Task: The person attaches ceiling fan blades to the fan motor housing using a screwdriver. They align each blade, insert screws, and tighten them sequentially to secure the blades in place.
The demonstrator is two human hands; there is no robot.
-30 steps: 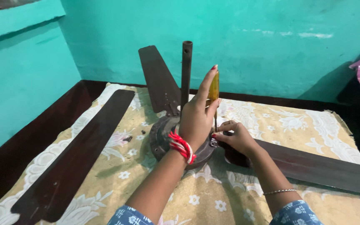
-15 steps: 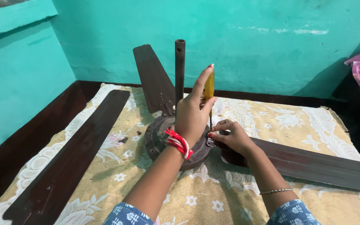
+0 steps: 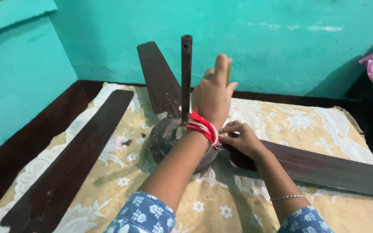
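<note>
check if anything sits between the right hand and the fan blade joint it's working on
Nothing visible does. The right hand already rests on the blade's inner end beside the motor hub. The left hand with the yellow-handled screwdriver is above it, not between.

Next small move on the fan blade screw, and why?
Probably keep turning the yellow-handled screwdriver in place. The left hand grips its handle upright over the joint where the right-side blade meets the motor hub, and the right hand has its fingers pinched at the base, seemingly steadying the tip. The tip itself is hidden behind the left wrist.
</note>
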